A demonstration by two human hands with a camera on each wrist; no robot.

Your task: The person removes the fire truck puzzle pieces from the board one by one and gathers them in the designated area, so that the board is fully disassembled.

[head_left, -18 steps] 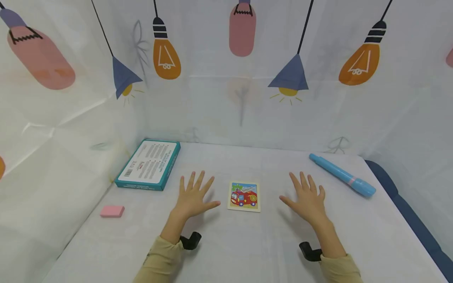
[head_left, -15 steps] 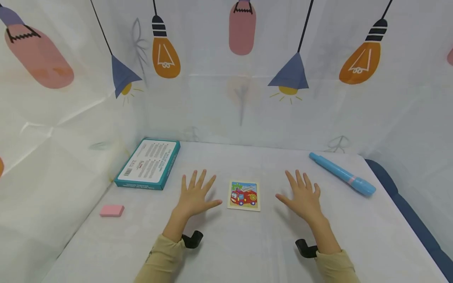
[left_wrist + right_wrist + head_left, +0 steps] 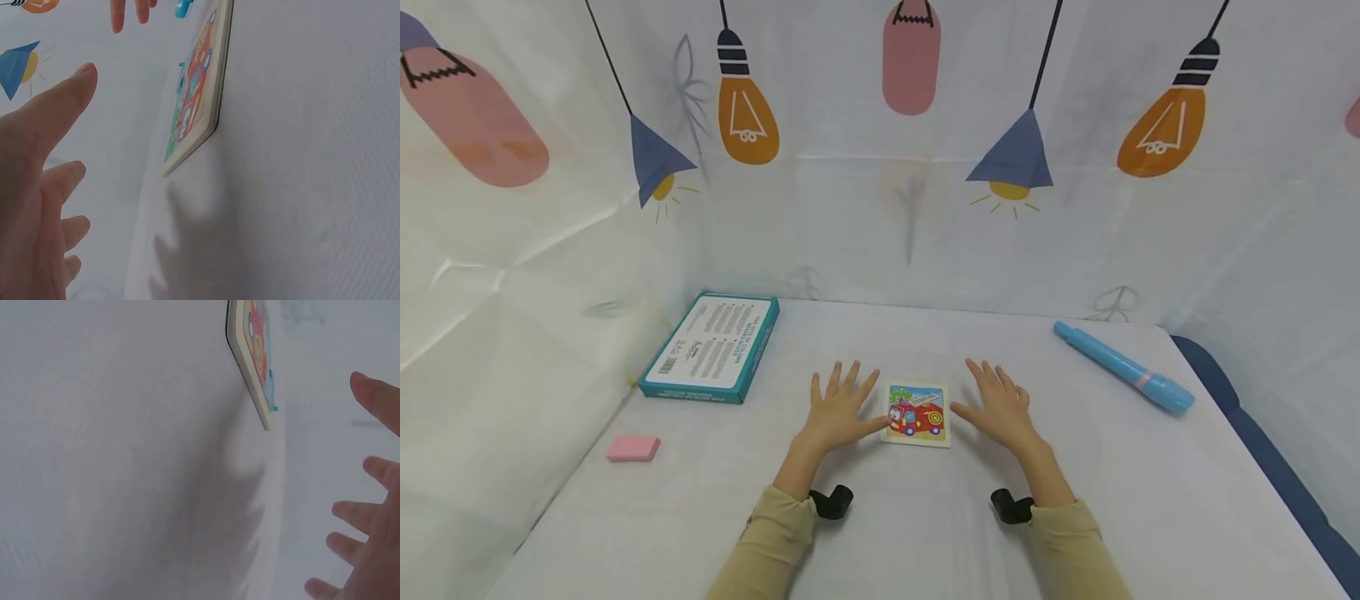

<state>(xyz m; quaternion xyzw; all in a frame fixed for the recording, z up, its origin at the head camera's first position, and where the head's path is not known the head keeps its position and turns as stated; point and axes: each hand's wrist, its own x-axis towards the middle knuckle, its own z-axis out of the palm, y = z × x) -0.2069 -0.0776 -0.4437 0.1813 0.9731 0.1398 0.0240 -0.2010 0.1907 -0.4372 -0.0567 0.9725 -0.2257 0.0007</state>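
Observation:
A small square wooden picture puzzle [image 3: 917,415] with a red fire truck lies flat in the middle of the white table. My left hand [image 3: 838,415] hovers at its left side, fingers spread, the thumb tip overlapping the puzzle's left edge in the head view. On the other side my right hand [image 3: 1000,408] hovers with fingers spread and its thumb close to the right edge. Both hands hold nothing. In the left wrist view the puzzle [image 3: 197,87] shows its pale wooden rim, apart from the thumb. The right wrist view shows the puzzle's corner [image 3: 255,356] below the raised fingers.
A teal-edged box [image 3: 711,348] with a printed white face lies at the back left. Nearer on the left is a pink eraser-like block [image 3: 634,447]. A light blue flashlight-shaped tube [image 3: 1123,367] lies at the back right. A white printed curtain [image 3: 850,225] stands behind the table.
Both hands have moved inward toward the puzzle, the left one to the right and the right one to the left. The puzzle and the other objects stay in place.

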